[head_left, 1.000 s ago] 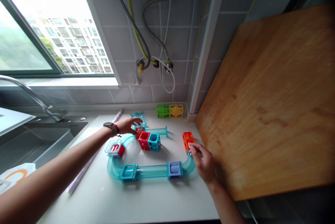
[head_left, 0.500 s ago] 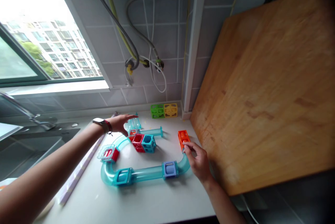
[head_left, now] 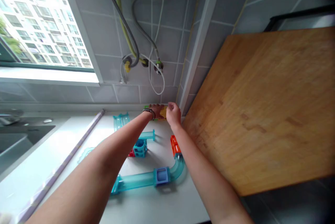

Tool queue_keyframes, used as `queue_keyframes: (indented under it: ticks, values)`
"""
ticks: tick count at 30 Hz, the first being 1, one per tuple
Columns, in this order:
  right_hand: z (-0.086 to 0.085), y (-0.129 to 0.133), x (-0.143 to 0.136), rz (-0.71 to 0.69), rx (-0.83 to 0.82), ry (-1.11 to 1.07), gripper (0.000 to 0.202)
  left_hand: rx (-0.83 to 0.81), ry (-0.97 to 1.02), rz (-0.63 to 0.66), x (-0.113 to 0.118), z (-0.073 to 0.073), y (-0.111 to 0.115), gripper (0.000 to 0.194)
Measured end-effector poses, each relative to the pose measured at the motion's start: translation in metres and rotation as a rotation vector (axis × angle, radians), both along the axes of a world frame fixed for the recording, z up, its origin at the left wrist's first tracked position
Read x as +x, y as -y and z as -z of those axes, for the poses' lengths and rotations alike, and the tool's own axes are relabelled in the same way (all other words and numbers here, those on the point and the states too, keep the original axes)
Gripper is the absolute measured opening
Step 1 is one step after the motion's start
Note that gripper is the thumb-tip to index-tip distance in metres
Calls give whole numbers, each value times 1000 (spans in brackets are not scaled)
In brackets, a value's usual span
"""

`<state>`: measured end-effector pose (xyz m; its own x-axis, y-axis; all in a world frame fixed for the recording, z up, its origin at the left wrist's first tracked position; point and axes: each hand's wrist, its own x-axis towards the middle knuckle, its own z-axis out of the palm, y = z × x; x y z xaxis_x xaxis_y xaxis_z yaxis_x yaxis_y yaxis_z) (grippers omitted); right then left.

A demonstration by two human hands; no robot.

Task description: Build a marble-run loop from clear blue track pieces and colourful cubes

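Note:
At the back of the counter, my left hand (head_left: 156, 111) covers most of the green cube block, closed around it. My right hand (head_left: 173, 115) grips the right side of the yellow cube block (head_left: 163, 112), which shows between both hands. Nearer to me, an orange block (head_left: 175, 145) joins a curved clear-blue tube (head_left: 179, 168). A periwinkle connector block (head_left: 162, 176) links that curve to a straight clear-blue tube (head_left: 137, 181). Beside my left forearm are a blue cube block (head_left: 140, 148) and part of a red block (head_left: 131, 153).
A large wooden board (head_left: 261, 112) leans at the right. A clear-blue toy piece (head_left: 121, 121) and a short tube (head_left: 147, 135) lie behind my left forearm. At the left are a long pale strip (head_left: 70, 154) and a sink (head_left: 31, 133). Hoses (head_left: 136, 14) hang on the wall.
My left hand has moved right from the red block area to the green block. My right hand has left the orange block and reached back to the yellow block. The view has shifted.

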<state>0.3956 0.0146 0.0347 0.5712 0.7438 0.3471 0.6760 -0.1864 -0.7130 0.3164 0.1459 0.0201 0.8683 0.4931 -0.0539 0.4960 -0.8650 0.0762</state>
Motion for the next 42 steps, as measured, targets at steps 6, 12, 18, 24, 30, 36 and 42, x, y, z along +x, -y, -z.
queue_keyframes:
  ticks: [6, 12, 18, 24, 30, 36, 42]
  values:
    - [14, -55, 48, -274, -411, 277, 32, 119, 97, -85, 1, 27, -5, 41]
    - [11, -65, 72, -401, -745, 477, 33, 92, 130, -109, 8, 43, -13, 54]
    - [-12, -72, 82, -409, -881, 561, 35, 41, 124, -122, 13, 52, -22, 72]
    - [-25, -61, 73, -462, -992, 536, 32, 28, 91, -108, 14, 48, -24, 78]
    - [-14, -45, 66, -640, -1148, 371, 40, 14, 74, -105, 12, 41, -22, 90]
    - [7, -32, 68, -698, -1298, 200, 64, 0, 83, -113, 11, 38, -17, 92]
    - [13, -25, 77, -713, -1345, 72, 56, -15, 97, -124, 10, 37, -14, 95]
